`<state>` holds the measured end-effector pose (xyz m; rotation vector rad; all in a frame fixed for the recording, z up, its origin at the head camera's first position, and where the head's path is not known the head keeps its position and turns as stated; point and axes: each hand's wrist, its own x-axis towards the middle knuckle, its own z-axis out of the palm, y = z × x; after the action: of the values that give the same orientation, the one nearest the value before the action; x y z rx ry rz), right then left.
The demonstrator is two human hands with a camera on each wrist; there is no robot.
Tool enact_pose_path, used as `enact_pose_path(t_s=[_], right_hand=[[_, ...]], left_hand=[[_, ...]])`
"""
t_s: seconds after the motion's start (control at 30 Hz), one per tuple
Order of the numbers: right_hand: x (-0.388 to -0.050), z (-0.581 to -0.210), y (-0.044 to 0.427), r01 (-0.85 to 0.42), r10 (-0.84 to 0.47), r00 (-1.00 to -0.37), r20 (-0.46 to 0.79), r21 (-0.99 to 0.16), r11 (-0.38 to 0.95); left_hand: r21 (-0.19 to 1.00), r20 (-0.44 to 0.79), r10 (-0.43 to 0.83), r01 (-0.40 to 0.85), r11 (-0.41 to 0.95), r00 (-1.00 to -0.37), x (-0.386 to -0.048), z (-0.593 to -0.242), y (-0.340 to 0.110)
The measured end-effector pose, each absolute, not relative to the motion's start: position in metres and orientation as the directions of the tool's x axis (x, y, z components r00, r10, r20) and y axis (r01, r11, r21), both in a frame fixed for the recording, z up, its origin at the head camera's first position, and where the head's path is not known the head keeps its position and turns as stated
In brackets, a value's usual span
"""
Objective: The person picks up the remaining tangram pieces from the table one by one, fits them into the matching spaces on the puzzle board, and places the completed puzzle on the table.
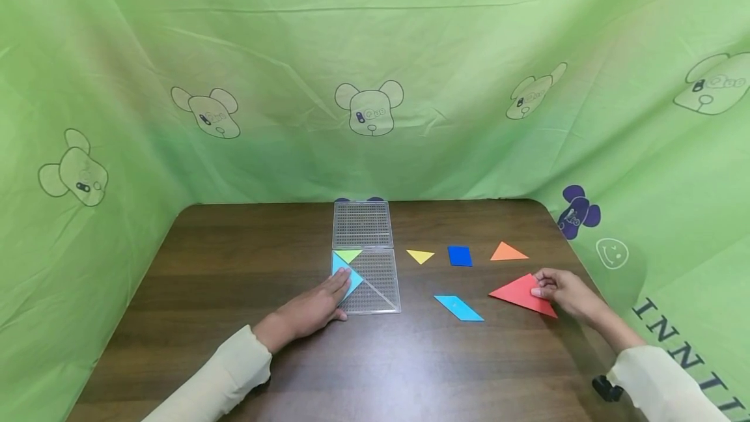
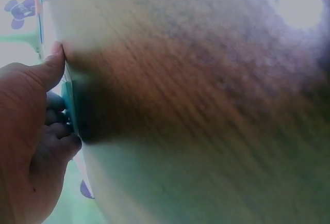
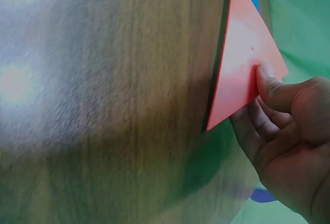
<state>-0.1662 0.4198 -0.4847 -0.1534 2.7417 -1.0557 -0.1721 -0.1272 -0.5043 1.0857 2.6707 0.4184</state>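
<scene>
In the head view my left hand [image 1: 316, 305] lies with extended fingers on a light blue triangle [image 1: 338, 266], which sits in the left part of the lower half of a clear open case [image 1: 383, 272]. A green triangle [image 1: 348, 255] is at that half's top edge. My right hand [image 1: 568, 292] pinches a large red triangle [image 1: 521, 293] by its right side. In the right wrist view the thumb of my right hand [image 3: 294, 126] lies on top of the red triangle [image 3: 242, 53], with the fingers beneath its edge.
Right of the case on the wooden table [image 1: 234, 266] lie a yellow triangle [image 1: 420, 256], a blue piece [image 1: 459, 256], an orange triangle [image 1: 507, 252] and a light blue parallelogram [image 1: 459, 309]. The case's other half [image 1: 362, 225] lies behind. Green cloth [image 1: 281, 51] hangs around the table.
</scene>
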Motion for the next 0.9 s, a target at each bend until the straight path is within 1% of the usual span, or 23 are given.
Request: enact_pose_path(t_s=[0.17, 0.37, 0.53, 0.7, 0.9], right_hand=[[-0.17, -0.478, 0.413, 0.044, -0.087, -0.984, -0.154, -0.689, 0.723], [-0.175, -0.473, 0.4, 0.135, -0.039, -0.98, -0.193, -0.803, 0.581], [-0.178, -0.467, 0.388, 0.195, -0.008, -0.974, -0.228, -0.848, 0.493], [-0.182, -0.464, 0.375, 0.217, 0.011, -0.972, -0.236, -0.873, 0.436], [-0.186, -0.462, 0.358, 0.223, 0.012, -0.971, -0.238, -0.89, 0.399]], left_hand=[[0.354, -0.101, 0.701, 0.633, 0.688, -0.706, -0.173, -0.505, -0.127], [0.348, -0.111, 0.693, 0.626, 0.698, -0.712, -0.173, -0.506, -0.127], [0.342, -0.111, 0.696, 0.631, 0.697, -0.709, -0.173, -0.507, -0.127], [0.354, -0.089, 0.706, 0.641, 0.681, -0.702, -0.174, -0.507, -0.127], [0.358, -0.085, 0.711, 0.644, 0.676, -0.698, -0.174, -0.507, -0.128]])
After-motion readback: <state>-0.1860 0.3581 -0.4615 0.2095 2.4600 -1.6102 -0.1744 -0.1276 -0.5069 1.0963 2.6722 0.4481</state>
